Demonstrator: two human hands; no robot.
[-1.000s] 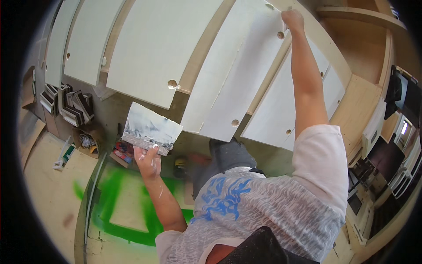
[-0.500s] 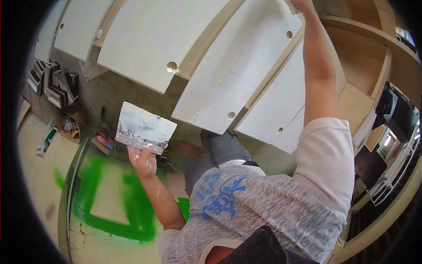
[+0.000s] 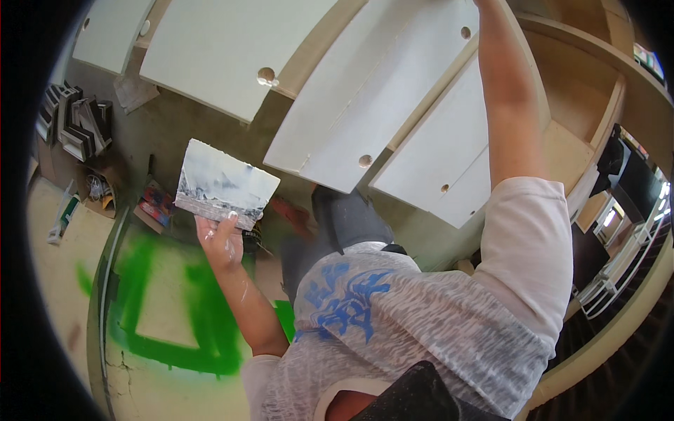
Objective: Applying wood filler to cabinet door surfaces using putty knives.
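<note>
My left hand (image 3: 221,242) grips the lower edge of a flat rectangular board (image 3: 226,184), thumb on its face and fingers beneath. White paste and grey-black smears cover the board, and white specks spot my hand and forearm. My right arm (image 3: 511,98) stretches up across the pale cabinet doors. Its hand is cut off by the upper edge, so its fingers and anything in them are hidden. Nearest to it is the far end of a white door panel (image 3: 372,91), which has round holes and a thin line along it.
Another wide white panel (image 3: 232,52) stands to the left, and a narrower one (image 3: 435,165) to the right. Stacked frame-like pieces (image 3: 77,123) and a box of odds and ends (image 3: 98,189) lie at left. Green paint (image 3: 168,358) marks the floor. An open wooden cabinet (image 3: 572,84) is at right.
The view has shifted, and panels and floor things sit higher in it. My left hand still holds the board, now a little higher. My right hand has slipped past the upper edge.
</note>
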